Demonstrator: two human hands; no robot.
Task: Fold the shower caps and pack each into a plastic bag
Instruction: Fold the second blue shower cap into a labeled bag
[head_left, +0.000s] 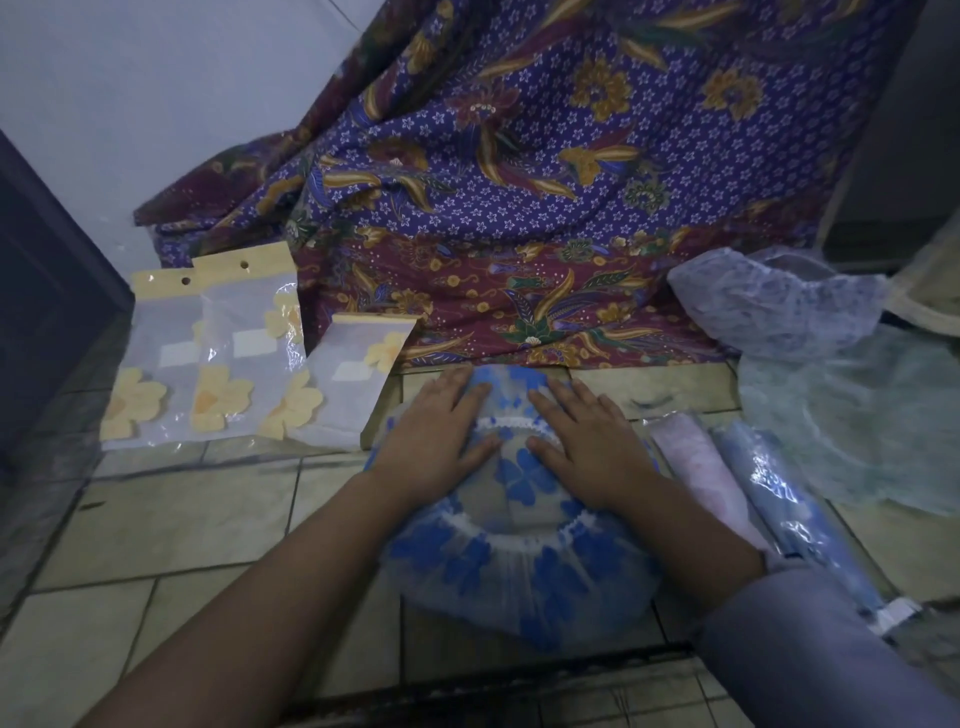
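A clear shower cap with blue flowers and a white elastic rim (519, 561) lies on the tiled floor in front of me. Its far part is folded over toward me. My left hand (434, 441) and my right hand (587, 447) press flat on that fold, side by side, fingers straight. Three plastic bags with yellow flowers and yellow header cards (228, 358) lie flat to the left. Two filled bags, one pink (696, 467) and one blue (789, 499), lie to the right of the cap.
A purple batik cloth (545, 182) hangs behind the work spot. Loose shower caps are piled at the right: a white one with blue print (779, 306) and a pale green one (857, 415). A dark door (47, 291) stands at the left.
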